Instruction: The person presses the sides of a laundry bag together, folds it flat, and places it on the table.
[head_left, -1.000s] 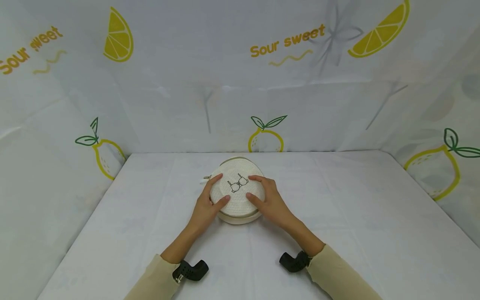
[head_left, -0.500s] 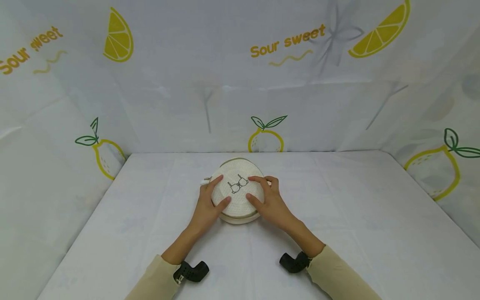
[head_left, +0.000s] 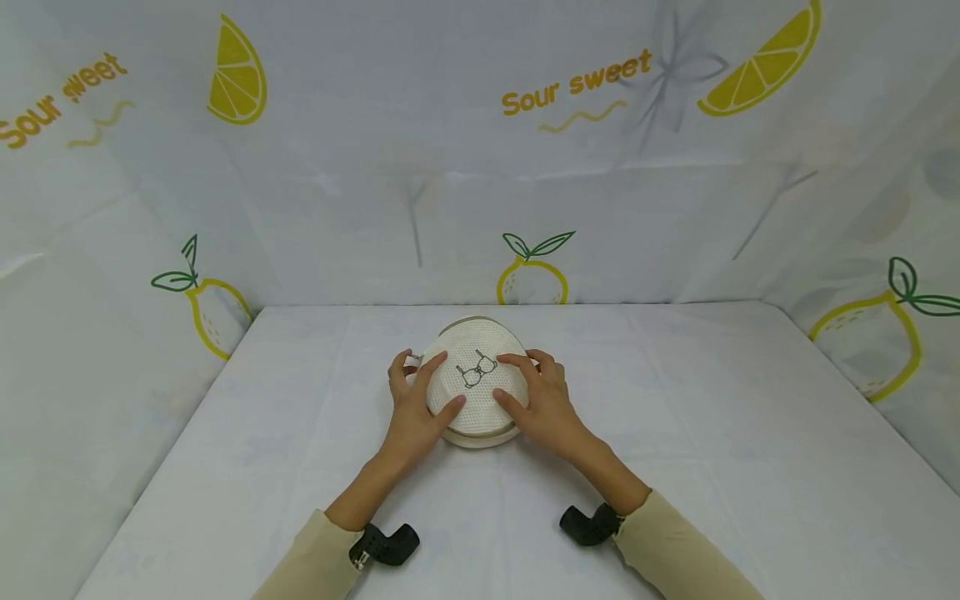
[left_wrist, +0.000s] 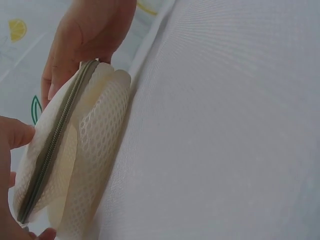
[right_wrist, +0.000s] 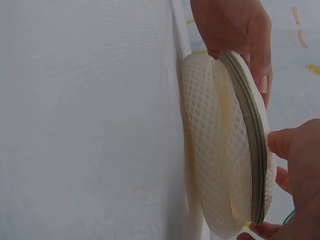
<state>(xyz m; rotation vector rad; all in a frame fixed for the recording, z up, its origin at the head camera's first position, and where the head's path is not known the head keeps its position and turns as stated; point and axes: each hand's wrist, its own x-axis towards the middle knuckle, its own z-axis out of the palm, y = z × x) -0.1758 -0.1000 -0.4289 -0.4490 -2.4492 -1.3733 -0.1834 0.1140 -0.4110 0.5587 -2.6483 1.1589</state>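
Observation:
A round cream mesh laundry bag with a dark bra-like line print on top rests on the white-covered table. My left hand holds its left side, thumb and index finger on the lid, other fingers bent near a small pale zip pull. On the opposite side my right hand grips it likewise, with further fingers bent behind the index finger. In the left wrist view a grey-green zipper runs shut round the rim. Below it the soft mesh wall bulges in the right wrist view. The bag's underside is hidden.
White cloth covers the table. A white curtain with lemon prints stands at the back and sides. A black wrist mount sits on the left wrist, another mount on the right.
The left hand's outer fingers have lifted away from the bag's side and now show at the left. Behind the right index finger, more fingers have come into sight. The bag has barely shifted.

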